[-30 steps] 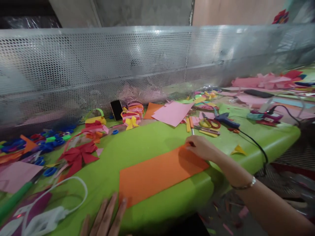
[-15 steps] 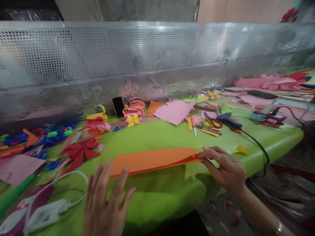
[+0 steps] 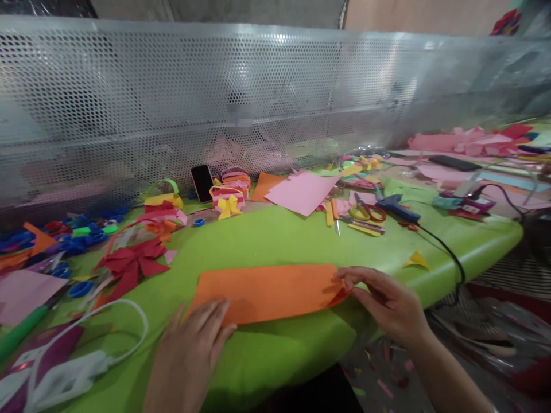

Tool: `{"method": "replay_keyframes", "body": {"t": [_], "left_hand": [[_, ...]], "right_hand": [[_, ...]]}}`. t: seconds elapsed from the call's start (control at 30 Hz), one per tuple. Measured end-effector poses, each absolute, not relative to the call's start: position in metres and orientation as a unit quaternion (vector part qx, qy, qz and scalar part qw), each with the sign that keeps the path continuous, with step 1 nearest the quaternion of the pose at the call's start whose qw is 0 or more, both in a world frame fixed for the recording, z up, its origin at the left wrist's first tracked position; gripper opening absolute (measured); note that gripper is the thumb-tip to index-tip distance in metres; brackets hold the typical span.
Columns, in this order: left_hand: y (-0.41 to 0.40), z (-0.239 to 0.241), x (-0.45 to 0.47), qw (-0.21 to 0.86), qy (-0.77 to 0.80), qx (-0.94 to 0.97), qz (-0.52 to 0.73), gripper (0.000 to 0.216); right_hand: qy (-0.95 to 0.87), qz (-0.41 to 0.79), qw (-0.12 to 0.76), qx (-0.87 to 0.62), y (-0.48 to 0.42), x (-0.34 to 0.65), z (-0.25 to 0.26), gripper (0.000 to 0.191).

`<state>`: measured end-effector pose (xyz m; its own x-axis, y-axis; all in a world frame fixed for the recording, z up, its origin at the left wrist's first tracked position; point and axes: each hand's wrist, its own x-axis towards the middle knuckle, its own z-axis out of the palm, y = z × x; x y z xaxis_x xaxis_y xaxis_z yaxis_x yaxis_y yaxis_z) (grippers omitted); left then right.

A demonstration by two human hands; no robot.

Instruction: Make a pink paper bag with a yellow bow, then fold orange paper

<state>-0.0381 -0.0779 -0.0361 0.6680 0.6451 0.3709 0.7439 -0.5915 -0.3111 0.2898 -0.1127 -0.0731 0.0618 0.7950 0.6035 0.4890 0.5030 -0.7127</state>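
two hands on one orange sheet (image 3: 267, 291), which lies folded flat at the near edge of the green table (image 3: 275, 241). left hand (image 3: 189, 350) presses down on its near left corner, fingers spread and flat, gripping nothing. right hand (image 3: 387, 301) pinches the right end of the sheet between thumb and fingertips, lifting it slightly. far off sit a pink sheet (image 3: 301, 193), scissors (image 3: 365, 212) and a glue gun (image 3: 396, 207); a red bow (image 3: 129, 265) lies left.

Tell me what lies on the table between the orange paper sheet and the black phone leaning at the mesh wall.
In the head view, only bare green table cover lies between the orange paper sheet and the black phone.
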Motion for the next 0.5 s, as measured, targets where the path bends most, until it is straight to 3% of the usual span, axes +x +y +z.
{"method": "replay_keyframes", "body": {"t": [0.13,0.3,0.5], "left_hand": [[-0.078,-0.024,-0.038,0.230,-0.375,-0.884,-0.160,0.035],[-0.083,-0.011,-0.036,0.234,-0.382,-0.848,-0.283,0.031],[-0.075,0.008,-0.039,0.233,-0.439,-0.819,-0.286,0.022]], "right_hand": [[-0.663,0.056,0.541,-0.514,-0.115,0.293,-0.077,0.019],[-0.651,-0.022,0.546,-0.527,-0.116,0.292,-0.079,0.047],[-0.710,0.015,0.512,-0.484,-0.109,0.298,-0.068,0.027]]}}
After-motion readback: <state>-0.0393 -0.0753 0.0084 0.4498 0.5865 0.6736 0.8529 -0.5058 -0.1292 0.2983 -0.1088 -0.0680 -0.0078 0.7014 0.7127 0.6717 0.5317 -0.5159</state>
